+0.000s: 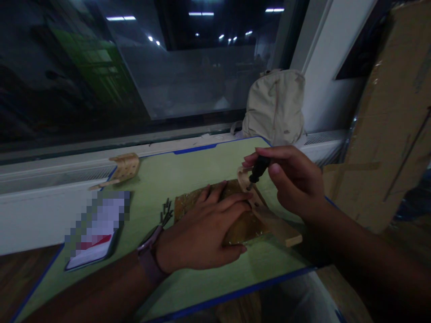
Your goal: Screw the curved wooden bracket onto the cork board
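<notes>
My right hand [294,179] grips a small black-handled screwdriver [259,169], its tip pointing down at a light wooden piece [274,223] with holes in it. That piece lies against the right side of a brown, plastic-wrapped panel [247,226]. Spread flat over the panel is my left hand [208,226], its fingertips reaching the wooden piece's edge. Several metal screws [165,211] lie in a small pile left of the panel. Whether the screwdriver tip sits in a screw is too small to tell.
A phone [97,233] lies at the table's left. A curved wooden part with holes [126,168] stands by the back left edge. The green tabletop [158,172] has blue edging. A beige backpack [276,107] rests behind, near the window; cardboard [380,121] stands at right.
</notes>
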A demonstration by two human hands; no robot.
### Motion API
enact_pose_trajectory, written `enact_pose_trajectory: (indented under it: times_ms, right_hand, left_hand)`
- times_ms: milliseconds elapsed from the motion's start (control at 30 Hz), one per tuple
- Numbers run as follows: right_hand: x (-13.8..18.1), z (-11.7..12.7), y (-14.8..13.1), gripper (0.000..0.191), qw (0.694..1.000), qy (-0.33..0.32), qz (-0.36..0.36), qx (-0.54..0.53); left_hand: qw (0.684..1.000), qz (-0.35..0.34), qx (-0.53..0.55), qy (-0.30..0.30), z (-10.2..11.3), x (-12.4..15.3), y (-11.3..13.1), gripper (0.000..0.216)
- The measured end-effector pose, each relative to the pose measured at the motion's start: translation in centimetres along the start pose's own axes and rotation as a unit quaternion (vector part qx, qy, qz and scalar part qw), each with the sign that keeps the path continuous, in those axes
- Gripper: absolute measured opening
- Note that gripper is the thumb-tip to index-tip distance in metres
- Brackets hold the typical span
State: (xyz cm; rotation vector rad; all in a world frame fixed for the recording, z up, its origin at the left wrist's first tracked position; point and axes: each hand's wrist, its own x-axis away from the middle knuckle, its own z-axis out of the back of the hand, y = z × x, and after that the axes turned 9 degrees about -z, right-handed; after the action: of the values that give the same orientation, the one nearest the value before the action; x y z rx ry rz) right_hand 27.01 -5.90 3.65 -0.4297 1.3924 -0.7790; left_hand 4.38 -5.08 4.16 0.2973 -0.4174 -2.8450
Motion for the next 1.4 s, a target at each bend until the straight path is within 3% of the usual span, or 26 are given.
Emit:
enact_pose_trajectory:
  times_ms: [100,300,433,600,700,867,1000,1133,1333,1400]
  right_hand:
    - [0.10,-0.23,-0.01,0.020,1.000,0.002,-0.006,-0.001]
    - [-0.58,0.33,0.68,0.036,0.991,0.102,0.059,0.058]
    - [-0.52,0.59,0.53,0.023,0.989,0.049,0.084,0.114]
    - [0.20,0.01,0.09,0.029,0.998,0.005,0.025,0.059]
    - [0.18,-0.17,0.24,0.030,0.999,0.020,0.005,0.030]
    - [-0.59,0.32,0.64,0.031,0.992,0.087,0.068,0.065]
    - [-0.52,0.49,0.41,0.026,0.992,0.038,0.064,0.107]
    - [0.01,0.06,0.25,0.030,0.999,-0.002,0.017,0.052]
    - [-0.30,0.15,0.84,0.033,0.995,0.086,0.018,0.045]
    - [-0.41,0.32,0.89,0.033,0.994,0.077,0.042,0.060]
  left_hand:
    - [1.000,0.001,0.004,0.002,-0.05,0.07,-0.05,0.069]
    - [1.000,0.001,0.016,0.005,0.01,0.03,-0.02,0.066]
    - [1.000,0.005,0.019,0.004,0.05,0.00,0.01,0.067]
    - [1.000,-0.002,0.004,0.004,0.04,0.04,-0.02,0.066]
    - [1.000,0.002,0.007,0.001,0.03,0.02,0.00,0.067]
    - [1.000,0.004,0.016,0.005,0.00,0.02,0.02,0.068]
    - [1.000,0.003,0.008,0.001,-0.06,0.04,-0.04,0.068]
    - [1.000,0.002,0.000,-0.003,0.05,-0.02,-0.02,0.066]
    - [1.000,0.004,0.004,-0.005,0.06,0.02,0.08,0.067]
    - [1.000,0.003,0.004,-0.003,0.05,0.03,0.10,0.067]
